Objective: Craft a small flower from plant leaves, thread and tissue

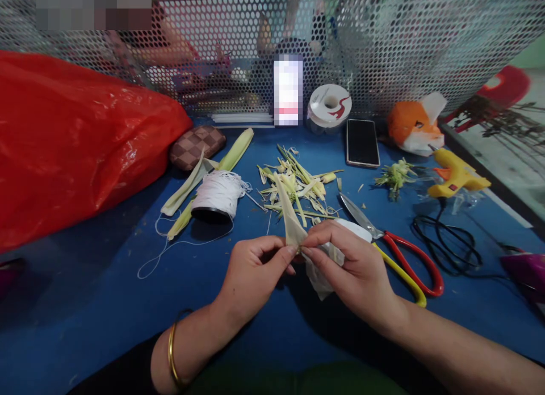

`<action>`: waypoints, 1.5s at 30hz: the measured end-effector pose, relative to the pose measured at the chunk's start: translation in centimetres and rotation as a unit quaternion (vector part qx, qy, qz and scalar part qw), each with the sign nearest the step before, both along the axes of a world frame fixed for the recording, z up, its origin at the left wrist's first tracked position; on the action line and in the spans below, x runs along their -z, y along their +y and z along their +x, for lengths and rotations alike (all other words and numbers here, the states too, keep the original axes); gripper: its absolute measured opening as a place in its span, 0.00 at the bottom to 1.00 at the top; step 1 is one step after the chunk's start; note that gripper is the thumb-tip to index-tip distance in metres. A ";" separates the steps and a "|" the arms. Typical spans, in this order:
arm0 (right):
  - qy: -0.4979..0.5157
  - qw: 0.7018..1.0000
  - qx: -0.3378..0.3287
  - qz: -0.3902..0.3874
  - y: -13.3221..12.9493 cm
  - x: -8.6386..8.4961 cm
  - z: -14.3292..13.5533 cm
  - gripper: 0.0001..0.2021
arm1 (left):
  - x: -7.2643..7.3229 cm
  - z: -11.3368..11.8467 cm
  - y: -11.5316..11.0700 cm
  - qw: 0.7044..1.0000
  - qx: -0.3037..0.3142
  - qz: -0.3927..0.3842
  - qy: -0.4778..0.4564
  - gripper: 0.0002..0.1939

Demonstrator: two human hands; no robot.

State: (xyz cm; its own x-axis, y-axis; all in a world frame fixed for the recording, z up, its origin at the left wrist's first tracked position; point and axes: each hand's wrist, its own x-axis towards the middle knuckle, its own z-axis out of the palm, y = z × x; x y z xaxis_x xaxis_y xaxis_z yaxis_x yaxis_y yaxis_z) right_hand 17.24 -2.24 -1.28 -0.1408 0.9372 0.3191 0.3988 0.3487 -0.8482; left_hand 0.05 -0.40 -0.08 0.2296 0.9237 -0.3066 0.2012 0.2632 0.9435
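My left hand (255, 270) pinches the lower end of a pale corn husk (289, 216), which points up and away from me. My right hand (353, 264) meets it there, thumb and forefinger closed on the same end. Below the right fingers hangs a thin, whitish translucent piece (320, 278); whether it belongs to the husk I cannot tell. Just beyond my hands lies a pile of green and yellow husk scraps (298, 182). Shears (392, 236) with one red and one yellow handle rest beside my right hand, partly over a white round object (353, 230).
Left stand a spool of white string (219, 193), more husks (236, 151), a checkered pouch (198, 147) and a red plastic bag (85, 151). Right are a phone (363, 142), ribbon roll (329, 105), orange fox-like object (413, 125) and corded yellow glue gun (455, 173). Perforated metal mesh (383, 49) borders the back.
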 end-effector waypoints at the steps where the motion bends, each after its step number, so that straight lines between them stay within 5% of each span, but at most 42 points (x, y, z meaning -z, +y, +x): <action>1: -0.002 1.000 0.002 -0.003 0.0 0.0 0.0 0.05 | -0.1 0.0 0.0 1.000 0.006 0.010 0.009 0.14; 16: -0.018 0.999 0.027 -0.013 -0.1 0.3 0.1 0.04 | -0.1 0.2 -0.2 0.999 0.007 0.036 0.011 0.08; 30: 0.004 0.999 -0.035 0.010 0.1 0.2 0.4 0.05 | 0.4 -0.2 0.2 0.974 -0.036 -0.151 -0.167 0.11; 45: 0.022 1.000 0.009 -0.001 -0.1 0.1 -0.2 0.04 | -0.2 0.3 0.0 0.994 -0.031 -0.065 -0.079 0.06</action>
